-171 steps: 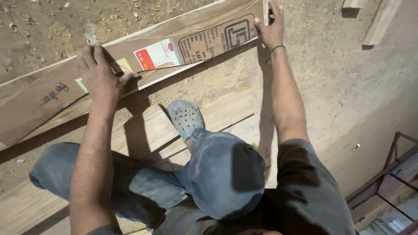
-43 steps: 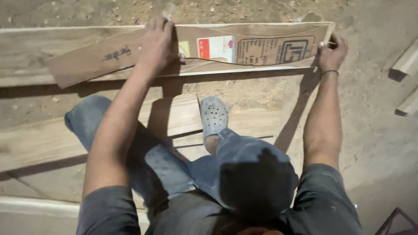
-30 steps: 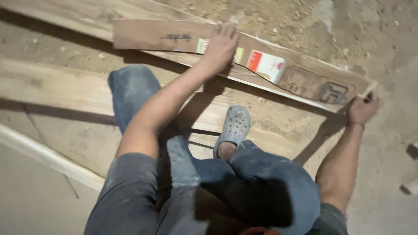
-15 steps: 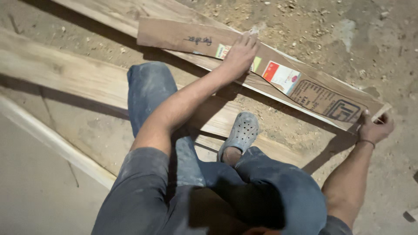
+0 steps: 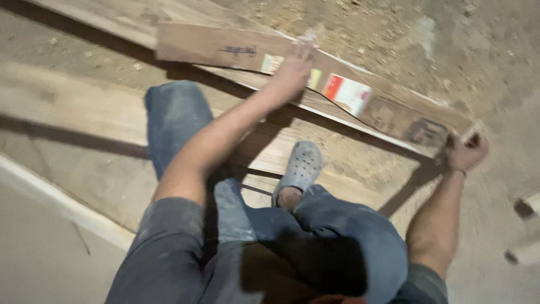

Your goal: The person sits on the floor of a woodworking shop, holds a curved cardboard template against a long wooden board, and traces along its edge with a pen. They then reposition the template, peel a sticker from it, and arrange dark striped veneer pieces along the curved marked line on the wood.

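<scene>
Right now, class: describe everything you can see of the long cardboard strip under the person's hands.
The cardboard strip is long, flat, narrow and brown, apparently corrugated card. It bears dark printed markings, small yellow and green stickers and a red-and-white label. It lies along a pale wooden plank, slanting from upper left to lower right over dusty ground. The left hand presses flat near its middle; the right hand holds its lower right end. The picture is blurred, so fine detail is lost.

Strip [image 5: 225, 50]: matt brown cardboard, glossy-looking paper labels
Plank [image 5: 67, 107]: pale, bare wood
Ground [image 5: 394, 34]: rough, gritty dirt
Shoe [image 5: 301, 169]: probably grey foam plastic
</scene>
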